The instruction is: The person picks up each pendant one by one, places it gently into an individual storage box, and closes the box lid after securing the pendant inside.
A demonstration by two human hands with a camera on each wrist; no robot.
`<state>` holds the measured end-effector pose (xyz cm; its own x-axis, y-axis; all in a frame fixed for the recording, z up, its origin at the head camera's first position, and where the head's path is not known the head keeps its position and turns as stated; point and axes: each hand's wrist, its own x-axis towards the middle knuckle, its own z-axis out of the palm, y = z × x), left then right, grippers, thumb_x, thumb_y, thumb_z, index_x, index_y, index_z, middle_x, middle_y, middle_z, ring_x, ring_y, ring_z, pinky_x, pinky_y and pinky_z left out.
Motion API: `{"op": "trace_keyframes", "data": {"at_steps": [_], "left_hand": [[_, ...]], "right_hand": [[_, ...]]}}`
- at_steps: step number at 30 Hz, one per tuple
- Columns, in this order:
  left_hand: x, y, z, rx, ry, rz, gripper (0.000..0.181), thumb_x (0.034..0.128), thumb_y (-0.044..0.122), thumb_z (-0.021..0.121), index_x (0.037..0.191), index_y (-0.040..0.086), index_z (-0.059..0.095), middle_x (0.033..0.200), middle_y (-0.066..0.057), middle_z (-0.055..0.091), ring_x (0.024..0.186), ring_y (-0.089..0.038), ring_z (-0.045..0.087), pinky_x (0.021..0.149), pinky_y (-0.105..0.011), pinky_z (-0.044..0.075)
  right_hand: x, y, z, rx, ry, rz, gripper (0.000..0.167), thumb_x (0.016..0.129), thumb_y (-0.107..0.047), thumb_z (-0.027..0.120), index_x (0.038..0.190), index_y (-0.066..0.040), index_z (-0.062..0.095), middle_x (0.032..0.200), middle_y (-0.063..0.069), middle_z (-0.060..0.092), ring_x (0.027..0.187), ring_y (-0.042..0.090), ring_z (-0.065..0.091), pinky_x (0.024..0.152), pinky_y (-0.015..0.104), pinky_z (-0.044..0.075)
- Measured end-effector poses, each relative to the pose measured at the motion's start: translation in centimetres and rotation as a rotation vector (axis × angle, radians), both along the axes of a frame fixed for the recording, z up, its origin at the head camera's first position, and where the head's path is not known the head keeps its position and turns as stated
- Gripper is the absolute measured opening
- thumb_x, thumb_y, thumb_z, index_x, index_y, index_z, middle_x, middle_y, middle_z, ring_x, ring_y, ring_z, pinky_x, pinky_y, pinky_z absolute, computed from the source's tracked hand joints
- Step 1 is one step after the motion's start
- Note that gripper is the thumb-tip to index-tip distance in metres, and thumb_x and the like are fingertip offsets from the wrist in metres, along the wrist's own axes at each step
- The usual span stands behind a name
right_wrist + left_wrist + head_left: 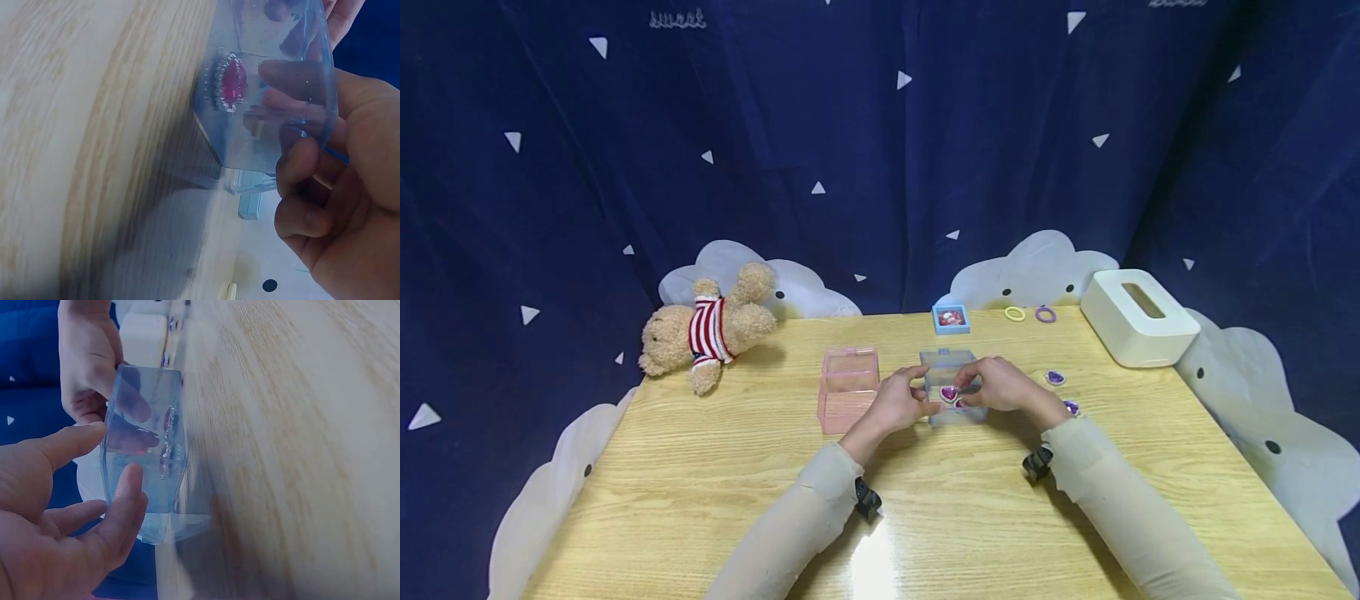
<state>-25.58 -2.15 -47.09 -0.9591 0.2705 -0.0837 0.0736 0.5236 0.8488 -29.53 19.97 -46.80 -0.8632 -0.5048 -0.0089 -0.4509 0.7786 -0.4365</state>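
The right hand's (1003,385) thumb and forefinger bend together inside the clear blue box (955,417); whether they pinch something I cannot tell, though a second bit of magenta shows at their tips. Its other fingers curl outside the wall. Just beside those fingertips, toward the left hand (895,402), the magenta gem (232,82) lies on the box's floor, its silvery edging visible through the clear side. The left hand's fingers are spread and fairly straight, touching the box's left side, so the gem lies between the two hands with the wall separating it from the left fingers.

Left of the box, near the left hand, stands a pink box (850,412), its lid raised. Two purple gems lie on the table (715,483) by the right wrist, one partly hidden. Behind are a small blue tray (951,328), a yellow ring (1015,320) and a purple ring (1046,320). Farther out are a tissue box (1120,333) at right and a teddy bear (709,329) at left.
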Motion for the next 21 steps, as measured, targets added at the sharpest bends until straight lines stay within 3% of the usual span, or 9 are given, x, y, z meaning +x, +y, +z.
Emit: {"op": "trace_keyframes", "data": {"at_steps": [13, 21], "left_hand": [[0.0, -0.1, -0.1, 0.004, 0.004, 0.004, 0.078, 0.0800, 0.021, 0.085, 0.148, 0.012, 0.048, 0.143, -0.008, 0.054, 0.106, -0.021, 0.065, 0.076, -0.024, 0.054], [0.2, -0.4, 0.2, 0.031, 0.018, 0.006, 0.074, 0.0809, 0.016, 0.084, 0.147, 0.011, 0.050, 0.144, -0.009, 0.055, 0.112, -0.026, 0.066, 0.085, -0.030, 0.057]], "right_hand": [[0.0, 0.8, 0.7, -0.090, -0.049, -0.016, 0.025, 0.081, -0.018, 0.081, 0.105, -0.012, 0.075, 0.098, 0.000, 0.075, 0.100, 0.027, 0.068, 0.085, 0.041, 0.053], [0.0, 1.6, 1.2, -0.175, -0.017, -0.002, 0.025, 0.083, -0.014, 0.077, 0.107, -0.008, 0.074, 0.098, 0.001, 0.075, 0.096, 0.027, 0.068, 0.080, 0.036, 0.052]]}}
